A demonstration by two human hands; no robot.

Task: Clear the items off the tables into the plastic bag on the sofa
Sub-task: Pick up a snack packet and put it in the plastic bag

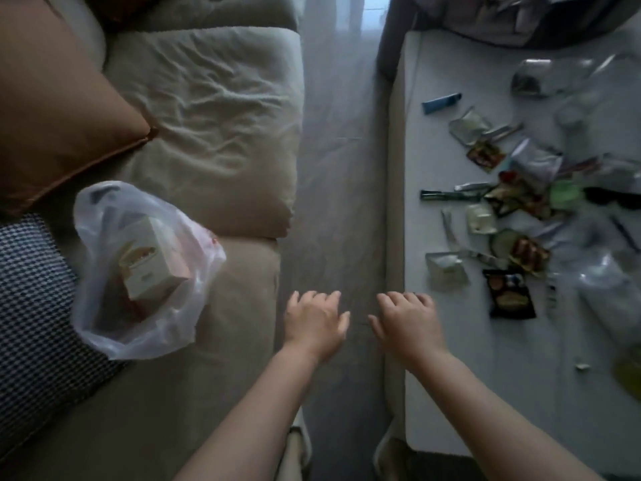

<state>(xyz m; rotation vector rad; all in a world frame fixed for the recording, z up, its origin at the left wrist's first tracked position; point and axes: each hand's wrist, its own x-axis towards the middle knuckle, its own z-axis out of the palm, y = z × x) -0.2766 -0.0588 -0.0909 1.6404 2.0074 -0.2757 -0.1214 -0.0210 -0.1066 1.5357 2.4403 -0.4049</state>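
A clear plastic bag (138, 272) lies open on the beige sofa (215, 133) at the left, with a cream box (154, 262) inside it. The white table (451, 359) on the right carries several scattered wrappers and packets, among them a black snack packet (510, 295), a blue tube (441, 102) and a dark pen-like stick (447, 195). My left hand (317, 322) and my right hand (406, 322) hover side by side over the floor gap between sofa and table, palms down, fingers relaxed, holding nothing.
An orange cushion (52, 109) and a houndstooth cushion (31, 307) sit at the sofa's left. A grey floor strip (340, 168) runs between sofa and table. Clear plastic containers (555, 74) stand at the table's far side. My slippered feet (392, 456) show at the bottom.
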